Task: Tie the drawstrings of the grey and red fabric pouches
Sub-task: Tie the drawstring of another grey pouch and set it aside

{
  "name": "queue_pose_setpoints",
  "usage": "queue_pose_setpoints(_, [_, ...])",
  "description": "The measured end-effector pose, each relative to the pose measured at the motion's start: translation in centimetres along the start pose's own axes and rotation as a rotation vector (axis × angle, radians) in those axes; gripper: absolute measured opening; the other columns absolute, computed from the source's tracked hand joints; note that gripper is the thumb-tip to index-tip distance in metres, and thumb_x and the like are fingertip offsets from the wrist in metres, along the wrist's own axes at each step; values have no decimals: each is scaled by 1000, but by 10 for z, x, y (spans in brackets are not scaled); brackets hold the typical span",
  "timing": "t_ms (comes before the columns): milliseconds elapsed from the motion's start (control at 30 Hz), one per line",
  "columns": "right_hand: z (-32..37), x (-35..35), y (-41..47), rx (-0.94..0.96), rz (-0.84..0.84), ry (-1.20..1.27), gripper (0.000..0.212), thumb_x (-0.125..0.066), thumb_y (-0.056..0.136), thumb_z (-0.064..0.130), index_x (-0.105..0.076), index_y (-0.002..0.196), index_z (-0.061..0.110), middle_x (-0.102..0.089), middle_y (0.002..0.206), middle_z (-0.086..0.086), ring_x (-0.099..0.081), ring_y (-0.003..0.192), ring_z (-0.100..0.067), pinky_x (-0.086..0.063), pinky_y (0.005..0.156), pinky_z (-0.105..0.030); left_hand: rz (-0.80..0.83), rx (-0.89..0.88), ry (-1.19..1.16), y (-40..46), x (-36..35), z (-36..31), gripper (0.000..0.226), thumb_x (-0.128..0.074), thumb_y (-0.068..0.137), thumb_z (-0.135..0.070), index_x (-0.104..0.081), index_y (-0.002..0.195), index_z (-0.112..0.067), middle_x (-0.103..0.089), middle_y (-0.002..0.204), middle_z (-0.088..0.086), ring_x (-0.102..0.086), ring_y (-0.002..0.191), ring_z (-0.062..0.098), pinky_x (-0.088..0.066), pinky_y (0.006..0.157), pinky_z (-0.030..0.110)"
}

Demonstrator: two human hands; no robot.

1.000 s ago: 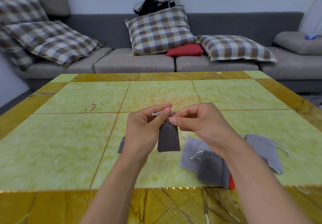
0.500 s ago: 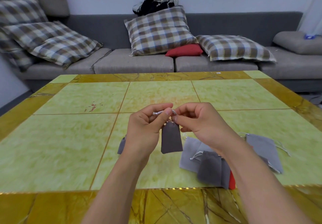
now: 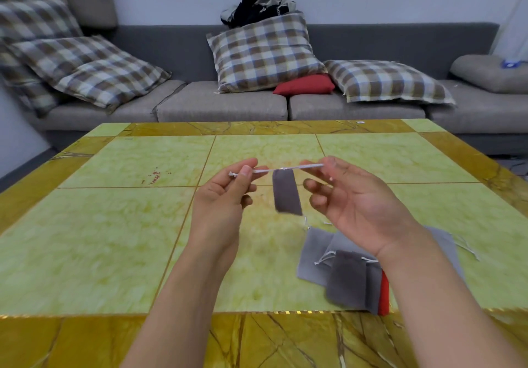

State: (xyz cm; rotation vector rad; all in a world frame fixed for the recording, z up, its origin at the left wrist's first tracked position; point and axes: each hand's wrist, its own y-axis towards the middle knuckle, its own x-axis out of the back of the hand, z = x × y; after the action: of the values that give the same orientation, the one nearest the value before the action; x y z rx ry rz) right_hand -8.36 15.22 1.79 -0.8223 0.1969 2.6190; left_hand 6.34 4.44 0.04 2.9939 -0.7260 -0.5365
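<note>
A white drawstring (image 3: 275,169) is being pinched at one end by the left hand (image 3: 225,193) and at the other by the right hand (image 3: 354,204). A grey pouch (image 3: 286,193) is being hung from it above the table (image 3: 114,224). More pouches (image 3: 345,276) are lying at the near right.

Nothing here can be read: no words, labels, brand marks or numbers show anywhere.
</note>
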Motion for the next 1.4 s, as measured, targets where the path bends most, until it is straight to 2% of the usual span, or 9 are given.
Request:
queue_pose_setpoints(133, [-11, -15, 2, -86, 145, 331, 21, -48, 96, 27, -53, 81, 13, -67, 89, -5, -49, 54, -8, -32, 45, -16, 151, 267, -520, -7, -11, -5, 25, -43, 101, -12, -64, 115, -12, -71, 80, -6, -51, 57, 3, -41, 47, 13])
queue_pose_setpoints(233, [-18, -17, 5, -106, 107, 224, 23, -46, 99, 26, -48, 78, 16, -43, 65, 2, -34, 47, -7, -25, 41, -16, 161, 289, -535, -5, -11, -2, 28, -37, 103, -10, -62, 114, -9, -59, 66, -3, -48, 52, 5, -42, 48, 15])
queue_pose_setpoints(400, [-11, -12, 9, 4, -79, -54, 29, -48, 101, 17, -40, 74, 16, -31, 59, 3, -24, 46, -8, -24, 39, -18, 121, 167, -260, -3, -9, -3, 25, -40, 104, -12, -64, 109, -8, -46, 60, -3, -42, 52, 8, -41, 54, 18])
queue_pose_setpoints(667, [-14, -15, 5, 45, -77, -279, 16, -51, 97, 7, -50, 82, 12, -33, 58, -1, -27, 50, -14, -29, 46, -25, 150, -327, 677, -10, -3, 3, 13, -68, 89, -17, -63, 99, -24, -60, 62, 3, -52, 54, 6, -42, 53, 18])
queue_pose_setpoints(833, [-18, -10, 6, 60, -35, -437, 10, -59, 91, 2, -62, 97, 10, -37, 58, 0, -31, 50, -14, -35, 47, -27, 138, -378, 892, -9, 1, 11, 38, -78, 76, -19, -50, 101, -24, -65, 64, -6, -60, 60, 7, -48, 56, 19])
queue_pose_setpoints(1033, [-21, -5, 7, 151, -47, -988, 18, -68, 82, -1, -68, 95, 12, -45, 50, 6, -41, 47, -14, -41, 56, -31, 160, -328, 1154, -2, 10, 15, 6, -76, 83, -26, -73, 79, -22, -61, 59, -8, -58, 59, 9, -47, 55, 29])
queue_pose_setpoints(1167, [-23, 4, 5, 164, -22, -1399, 8, -76, 78, 19, -69, 76, 22, -42, 46, 9, -36, 43, -6, -37, 54, -29, 254, -279, 1067, -3, 12, 14, 16, -71, 87, -28, -73, 73, -20, -56, 54, -6, -46, 49, 7, -32, 46, 15])
queue_pose_setpoints(1233, [-24, 5, 4, 134, 13, -1509, 34, -77, 80, 33, -56, 56, 22, -37, 49, 8, -31, 45, -9, -28, 51, -29, 307, -194, 957, -4, 10, 12, 17, -70, 88, -27, -72, 73, -21, -60, 59, -1, -46, 51, 4, -34, 48, 12])
queue_pose_setpoints(1400, [-17, 7, 3, 10, 92, -1251, 38, -61, 93, 38, -62, 68, 9, -38, 57, 1, -35, 53, -13, -32, 57, -30, 317, 13, 663, -4, 8, 5, 19, -65, 91, -22, -69, 72, -19, -63, 85, 9, -53, 70, 12, -40, 68, 24])
